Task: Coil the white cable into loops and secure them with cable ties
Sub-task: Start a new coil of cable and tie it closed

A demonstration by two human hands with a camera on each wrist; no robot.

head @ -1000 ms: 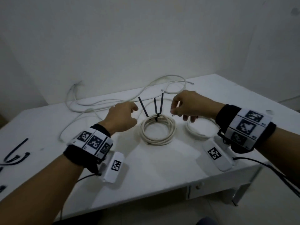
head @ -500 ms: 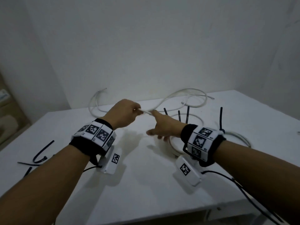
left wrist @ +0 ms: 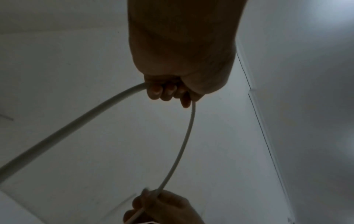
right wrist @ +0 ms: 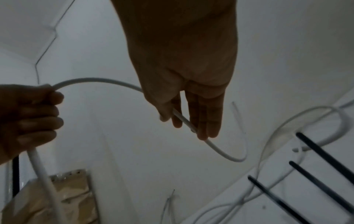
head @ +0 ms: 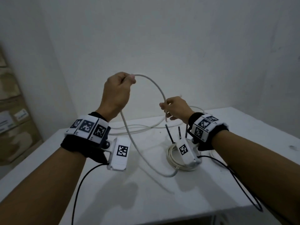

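My left hand (head: pixel 128 78) is raised high above the white table (head: pixel 146 200) and grips the white cable (head: pixel 155 85) in its fist. From there the cable arcs over to my right hand (head: pixel 165 111), which pinches it between thumb and fingers (right wrist: pixel 203 121). A second stretch hangs from the left fist down to the table, ending near a coiled bundle (head: pixel 172 158). Three black cable ties (head: pixel 169 133) stand up from that bundle. The left wrist view shows curled fingers (left wrist: pixel 162 92) round the cable (left wrist: pixel 184 144).
More loose white cable (head: pixel 146 127) lies along the table's back by the wall. Part of another coil (head: pixel 214 158) shows behind my right wrist. Cardboard boxes (head: pixel 13 111) stand at the far left. The table's front edge (head: pixel 162 220) is near me.
Both hands left the tied coil and took hold of the loose cable. The left hand has lifted it well above the table, and the right hand has moved along it.
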